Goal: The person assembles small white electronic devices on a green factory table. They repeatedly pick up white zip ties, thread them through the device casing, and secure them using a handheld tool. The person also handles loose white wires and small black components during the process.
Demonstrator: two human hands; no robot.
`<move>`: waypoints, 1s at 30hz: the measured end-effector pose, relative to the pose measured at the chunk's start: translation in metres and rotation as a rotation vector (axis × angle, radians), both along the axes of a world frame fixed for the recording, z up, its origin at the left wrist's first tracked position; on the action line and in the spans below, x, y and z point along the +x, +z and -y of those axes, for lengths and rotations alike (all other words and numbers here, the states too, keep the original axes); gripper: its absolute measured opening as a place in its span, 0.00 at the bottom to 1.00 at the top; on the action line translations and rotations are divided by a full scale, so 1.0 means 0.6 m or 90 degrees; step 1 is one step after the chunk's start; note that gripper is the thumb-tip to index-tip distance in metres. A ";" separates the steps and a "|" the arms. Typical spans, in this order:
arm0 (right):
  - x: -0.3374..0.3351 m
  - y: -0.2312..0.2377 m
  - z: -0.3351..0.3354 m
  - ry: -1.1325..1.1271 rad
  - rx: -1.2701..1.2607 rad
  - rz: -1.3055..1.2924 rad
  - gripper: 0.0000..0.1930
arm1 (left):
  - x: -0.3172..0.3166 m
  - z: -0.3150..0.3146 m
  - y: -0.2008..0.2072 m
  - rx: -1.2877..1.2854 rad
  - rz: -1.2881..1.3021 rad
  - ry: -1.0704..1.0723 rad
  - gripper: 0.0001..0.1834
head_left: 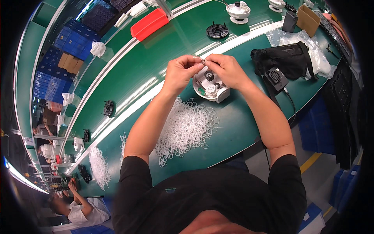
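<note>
My left hand (179,73) and my right hand (229,72) meet over the far side of a round white appliance housing (222,94). Thumbs and forefingers pinch together around something small and pale, perhaps a thin wire or tie, too small to make out. The housing lies with its inside facing up on the green bench. Inside it are a dark round motor-like part (209,75), a white round part (211,90) and a bit of green circuit board (201,91). Just below my hands, a heap of thin white looped ties (185,128) spreads over the bench.
At right lie a black mesh bag (280,58), a black corded device (276,77) and clear plastic bags (321,64). Black round parts (217,31) and white assemblies (238,13) sit on the green conveyor beyond, near a red bin (150,24). A co-worker (83,208) is at lower left.
</note>
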State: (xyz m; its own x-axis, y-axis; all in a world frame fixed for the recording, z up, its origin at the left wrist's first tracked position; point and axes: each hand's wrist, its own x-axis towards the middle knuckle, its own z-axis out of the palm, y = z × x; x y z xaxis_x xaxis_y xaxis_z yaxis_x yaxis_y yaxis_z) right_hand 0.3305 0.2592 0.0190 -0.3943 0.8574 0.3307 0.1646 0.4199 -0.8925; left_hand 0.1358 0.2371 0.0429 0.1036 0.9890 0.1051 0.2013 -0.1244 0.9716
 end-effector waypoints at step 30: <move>0.011 0.003 -0.014 0.058 -0.019 0.131 0.09 | 0.001 0.012 -0.018 0.281 -0.524 -0.001 0.07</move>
State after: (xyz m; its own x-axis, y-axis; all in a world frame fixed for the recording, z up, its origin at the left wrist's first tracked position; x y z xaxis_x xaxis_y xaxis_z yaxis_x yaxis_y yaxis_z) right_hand 0.3371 0.2677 0.0208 -0.5270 0.8235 0.2101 0.3070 0.4150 -0.8565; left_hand 0.1363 0.2297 0.0324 0.3139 0.8769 0.3640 0.8047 -0.4492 0.3882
